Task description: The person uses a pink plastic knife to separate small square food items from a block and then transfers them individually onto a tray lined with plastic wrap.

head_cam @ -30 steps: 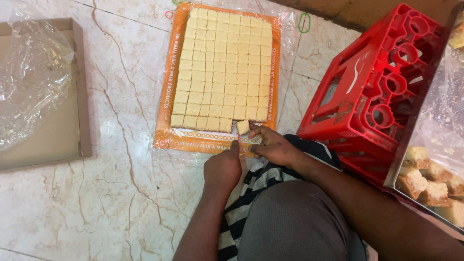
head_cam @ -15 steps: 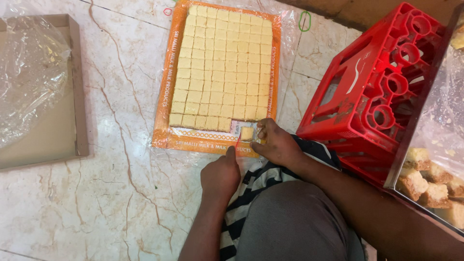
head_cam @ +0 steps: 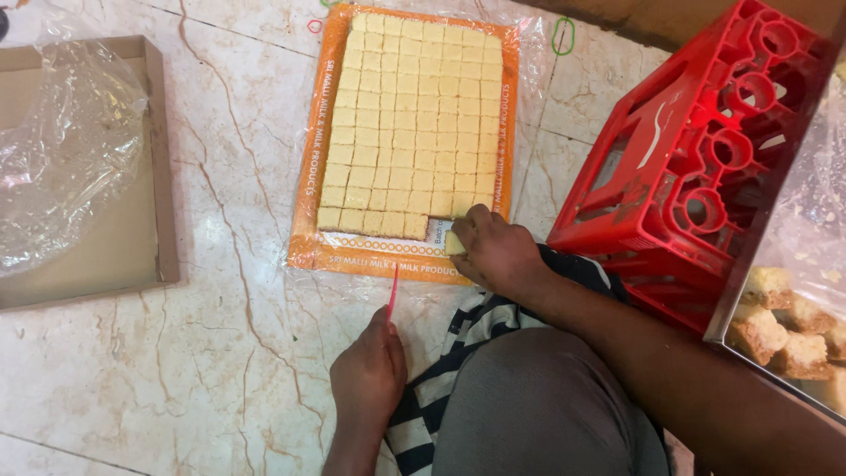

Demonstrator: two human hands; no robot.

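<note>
From my remote seat I look down on a marble floor [head_cam: 220, 370]. At far left lies a shallow cardboard box [head_cam: 163, 176] lined with crinkled clear plastic film [head_cam: 62, 150]. At centre, an orange-bordered sheet [head_cam: 308, 189] carries a slab of pale yellow sweet [head_cam: 410, 115] cut into small squares. The left hand [head_cam: 368, 375] rests on the floor below the sheet, closed around a thin red cutting blade [head_cam: 393, 293] that points up at the slab; half a second ago this blade sat against the slab's near edge, so the cutting stroke looks finished. The right hand [head_cam: 495, 251] pinches one cut square [head_cam: 455, 242], now lifted off the near right corner, where bare sheet shows. At right stand a red plastic crate [head_cam: 705, 167] and a metal tray [head_cam: 731, 322] of browner sweet pieces [head_cam: 771, 326]
</note>
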